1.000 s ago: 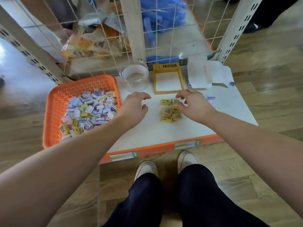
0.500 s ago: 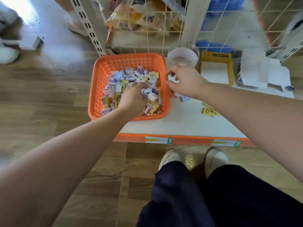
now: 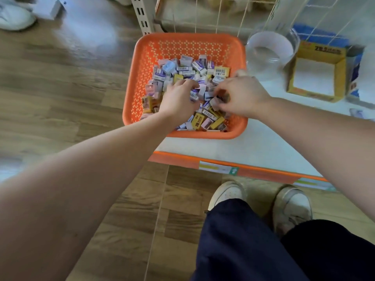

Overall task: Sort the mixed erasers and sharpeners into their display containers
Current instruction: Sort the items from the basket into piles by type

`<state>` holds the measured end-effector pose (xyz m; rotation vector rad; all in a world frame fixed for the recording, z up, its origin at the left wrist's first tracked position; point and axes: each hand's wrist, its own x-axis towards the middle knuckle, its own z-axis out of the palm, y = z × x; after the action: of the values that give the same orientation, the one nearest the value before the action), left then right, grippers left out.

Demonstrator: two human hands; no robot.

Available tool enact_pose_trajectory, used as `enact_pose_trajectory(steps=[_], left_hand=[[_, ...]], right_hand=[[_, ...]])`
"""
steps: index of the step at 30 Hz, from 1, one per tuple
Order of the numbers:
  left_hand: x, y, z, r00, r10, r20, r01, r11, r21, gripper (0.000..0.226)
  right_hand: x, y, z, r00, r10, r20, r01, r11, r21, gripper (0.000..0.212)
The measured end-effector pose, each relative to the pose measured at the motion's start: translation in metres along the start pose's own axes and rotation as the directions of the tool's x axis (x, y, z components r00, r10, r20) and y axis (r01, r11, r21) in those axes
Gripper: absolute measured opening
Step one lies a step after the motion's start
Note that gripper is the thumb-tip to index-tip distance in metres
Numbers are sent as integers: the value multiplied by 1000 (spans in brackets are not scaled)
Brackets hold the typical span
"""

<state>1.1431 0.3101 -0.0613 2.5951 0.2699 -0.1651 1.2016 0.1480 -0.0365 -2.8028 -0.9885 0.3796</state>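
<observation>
An orange perforated basket [image 3: 140, 63] sits on the left end of a white shelf board [image 3: 263, 147], filled with several small boxed erasers and sharpeners [image 3: 183, 69] in purple, white and yellow wrappers. Both hands are down in the pile. My left hand [image 3: 178, 98] lies over the middle of the heap with fingers curled into the pieces. My right hand [image 3: 241, 94] reaches in from the right, fingers bent down among the pieces; what either hand grips is hidden. A clear round tub [image 3: 269, 49] and an empty yellow display box [image 3: 316, 74] stand to the right of the basket.
A wire-mesh shelf back [image 3: 223, 15] and a slotted upright post [image 3: 142, 15] rise behind the basket. The board's orange front edge [image 3: 233, 169] is above my shoes [image 3: 229, 193]. Wooden floor spreads to the left, with someone's white shoe [image 3: 14, 17] at the far left.
The view has swung left from the yellow pieces on the board to the basket. Both hands have moved from the board into the basket's pile.
</observation>
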Motion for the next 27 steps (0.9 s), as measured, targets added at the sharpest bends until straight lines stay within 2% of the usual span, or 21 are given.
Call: enact_pose_trajectory(steps=[7, 11, 16, 22, 27], left_hand=[[13, 9, 10, 998, 47, 39, -49, 997, 51, 44], [16, 18, 15, 1000, -7, 10, 7, 998, 70, 42], [15, 19, 13, 1000, -9, -15, 10, 999, 45, 31], [16, 12, 7, 999, -19, -40, 21, 998, 53, 25], [13, 6, 4, 995, -77, -59, 73, 995, -73, 21]], right_hand=[[1, -10, -2, 998, 53, 36, -47, 987, -152, 29], [1, -15, 0, 995, 101, 15, -97, 982, -162, 22], [1, -15, 0, 992, 124, 9, -121, 978, -171, 27], [0, -16, 0, 993, 114, -4, -114, 984, -134, 23], [-1, -14, 0, 996, 84, 21, -81, 989, -123, 38]])
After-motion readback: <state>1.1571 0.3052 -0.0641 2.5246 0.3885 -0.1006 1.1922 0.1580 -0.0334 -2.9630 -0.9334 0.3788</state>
